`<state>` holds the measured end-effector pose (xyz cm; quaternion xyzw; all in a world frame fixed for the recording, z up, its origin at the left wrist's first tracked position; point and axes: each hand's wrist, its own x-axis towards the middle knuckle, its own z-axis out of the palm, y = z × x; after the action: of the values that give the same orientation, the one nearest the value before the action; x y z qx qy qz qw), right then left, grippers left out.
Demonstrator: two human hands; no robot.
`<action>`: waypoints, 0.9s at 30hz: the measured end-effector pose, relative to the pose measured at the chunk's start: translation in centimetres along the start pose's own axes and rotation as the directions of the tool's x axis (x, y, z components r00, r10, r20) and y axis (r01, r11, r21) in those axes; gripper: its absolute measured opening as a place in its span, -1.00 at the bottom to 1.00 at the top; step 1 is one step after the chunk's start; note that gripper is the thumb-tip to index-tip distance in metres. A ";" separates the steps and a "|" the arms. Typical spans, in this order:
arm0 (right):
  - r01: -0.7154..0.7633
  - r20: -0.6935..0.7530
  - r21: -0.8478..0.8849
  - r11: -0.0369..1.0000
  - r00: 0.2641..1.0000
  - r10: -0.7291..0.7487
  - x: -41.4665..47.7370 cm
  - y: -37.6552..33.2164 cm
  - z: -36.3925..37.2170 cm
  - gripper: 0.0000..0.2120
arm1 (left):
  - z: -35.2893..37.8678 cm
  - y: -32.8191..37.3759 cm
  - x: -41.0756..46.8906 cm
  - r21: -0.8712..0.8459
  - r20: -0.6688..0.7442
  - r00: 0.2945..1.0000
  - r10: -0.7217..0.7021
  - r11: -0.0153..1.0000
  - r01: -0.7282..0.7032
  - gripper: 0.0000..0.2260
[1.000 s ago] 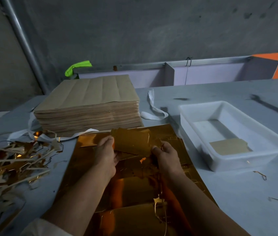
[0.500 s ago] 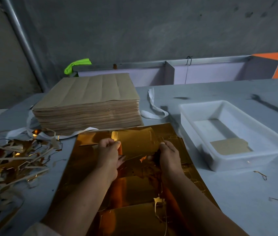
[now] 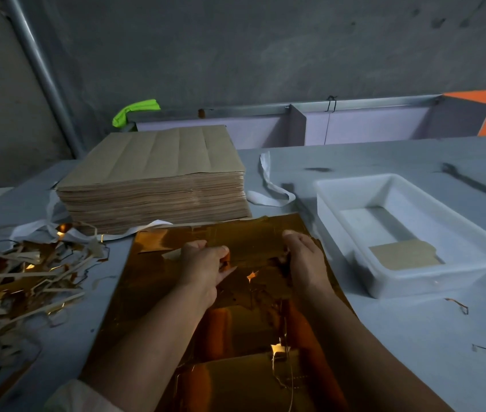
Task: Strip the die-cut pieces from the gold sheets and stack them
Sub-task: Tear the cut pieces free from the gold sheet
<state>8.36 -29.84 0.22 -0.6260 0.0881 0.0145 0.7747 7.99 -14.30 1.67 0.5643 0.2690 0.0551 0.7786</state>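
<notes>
A shiny gold sheet [image 3: 253, 346] lies on the grey table in front of me. Over its far half, both hands hold a die-cut gold piece [image 3: 253, 248]. My left hand [image 3: 203, 263] pinches the piece's left edge between thumb and curled fingers. My right hand [image 3: 304, 257] grips its right edge, thumb on top. A tall stack of brown-backed sheets [image 3: 155, 179] stands behind, at the left. One stripped piece [image 3: 405, 257] lies brown side up in the white plastic tray [image 3: 473, 242] to the right.
A heap of gold and brown offcut strips [image 3: 18, 281] covers the table's left side. A white strap [image 3: 268, 185] lies between stack and tray. Thin scraps [image 3: 459, 306] lie at the right. A low grey partition [image 3: 354, 123] and wall close the back.
The die-cut piece has been pulled further from the sheet and flattened between the hands. My right hand moved up and right along its edge. My left hand's grip shifted to the left edge.
</notes>
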 end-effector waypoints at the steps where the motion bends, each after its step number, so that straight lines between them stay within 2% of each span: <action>1: 0.000 -0.023 0.047 0.999 1.000 0.001 0.4 -0.1 -0.2 -0.83 | 0.2 0.2 0.0 -0.024 0.003 1.000 0.001 1.000 -0.001 -0.48; 3: -0.005 -0.088 0.133 0.991 0.996 0.016 1.2 -0.3 -0.8 -0.88 | 0.3 0.7 0.1 -0.076 -0.004 1.000 0.004 0.997 -0.004 -0.48; 4: 0.001 -0.142 0.085 0.996 0.990 0.011 1.4 -0.3 -1.1 -0.89 | 0.4 0.9 0.2 -0.095 -0.009 1.000 0.007 0.995 -0.008 -0.48; 6: 0.010 -0.209 -0.140 0.990 0.977 -0.040 1.3 0.3 -1.3 -0.87 | 0.6 1.0 0.4 -0.111 -0.011 1.000 0.017 0.994 -0.018 -0.47; 7: 0.026 -0.186 -0.257 0.966 0.980 -0.076 0.9 0.6 -1.2 -0.84 | 0.7 1.0 0.4 -0.112 -0.006 1.000 0.019 0.993 -0.020 -0.48; 10: 0.116 0.051 -0.486 0.866 0.993 -0.104 -0.9 2.0 0.4 -0.79 | 1.5 0.9 0.3 -0.102 0.010 1.000 0.020 0.995 -0.019 -0.49; 14: 0.301 0.310 -0.661 0.688 0.944 -0.115 -2.9 3.7 2.7 -0.80 | 2.6 0.5 0.1 -0.078 0.004 1.000 0.016 0.997 -0.015 -0.51; 16: 0.333 0.337 -0.673 0.661 0.933 -0.127 -3.3 4.0 3.2 -0.82 | 2.7 0.3 0.0 -0.056 0.002 1.000 0.015 0.998 -0.015 -0.57; 18: 0.322 0.329 -0.646 0.692 0.936 -0.128 -3.4 4.2 3.3 -0.82 | 2.7 0.2 -0.1 -0.024 -0.001 1.000 0.019 1.000 -0.019 -0.66; 21: 0.326 0.333 -0.646 0.690 0.934 -0.129 -3.3 4.2 3.0 -0.81 | 2.5 -0.2 0.3 0.005 -0.008 1.000 0.020 1.000 -0.020 -0.55; 27: 0.410 0.414 -0.667 0.622 0.898 -0.147 -3.6 4.4 2.7 -0.79 | 3.3 -0.6 0.3 0.043 0.018 1.000 0.005 0.999 -0.005 -0.62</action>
<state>4.58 -25.93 -2.93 -0.8800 -0.1516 0.0281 0.4492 9.71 -17.17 1.74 0.5820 0.2616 0.0461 0.7686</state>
